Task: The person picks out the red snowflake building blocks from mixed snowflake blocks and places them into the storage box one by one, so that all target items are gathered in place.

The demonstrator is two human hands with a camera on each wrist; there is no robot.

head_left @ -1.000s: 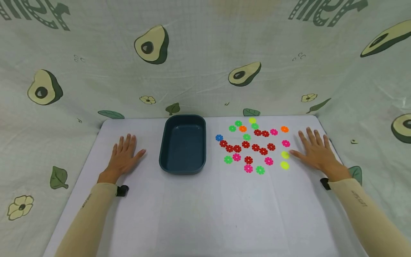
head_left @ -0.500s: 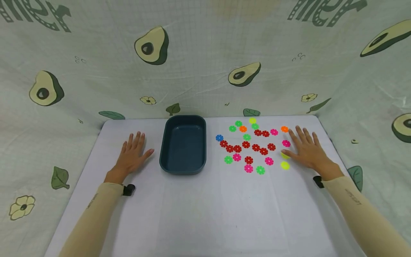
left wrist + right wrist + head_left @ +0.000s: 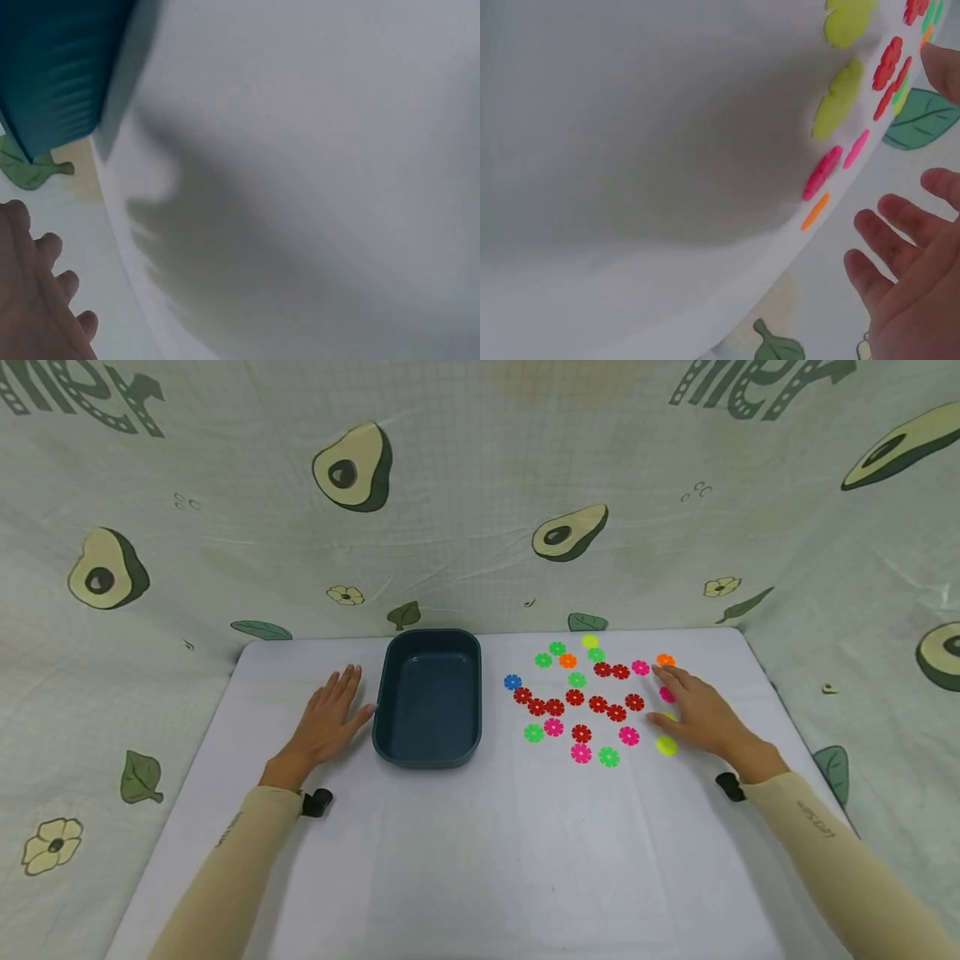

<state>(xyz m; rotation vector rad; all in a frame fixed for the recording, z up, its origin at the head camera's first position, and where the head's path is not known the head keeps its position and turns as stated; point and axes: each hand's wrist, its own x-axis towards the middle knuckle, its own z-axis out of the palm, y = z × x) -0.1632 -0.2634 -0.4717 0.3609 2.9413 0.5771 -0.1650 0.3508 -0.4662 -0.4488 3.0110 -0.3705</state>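
Observation:
A dark teal tray (image 3: 427,758) stands left of the middle on the white table. My left hand (image 3: 321,724) hovers just left of it, fingers straight, thumb close to the tray's edge; whether they touch I cannot tell. Flat flower-shaped discs lie spread to the right of the tray: several red discs (image 3: 574,697), green discs (image 3: 608,757), pink discs (image 3: 628,736), and a blue disc (image 3: 512,682). Over the right end of this spread is my right hand (image 3: 701,714), holding nothing. It partly hides a yellow disc and a pink disc (image 3: 667,694). In the right wrist view, yellow discs (image 3: 838,99) lie beneath it.
A pale cloth with avocado prints (image 3: 352,468) hangs behind the table and at both sides. The white tabletop (image 3: 480,860) stretches toward me in front of the tray and discs. An orange disc (image 3: 664,660) lies near the back right.
Both hands have moved inward: the left toward the tray, the right leftward over the rightmost discs. The right hand's fingers have drawn closer together. Tray and discs stay where they were.

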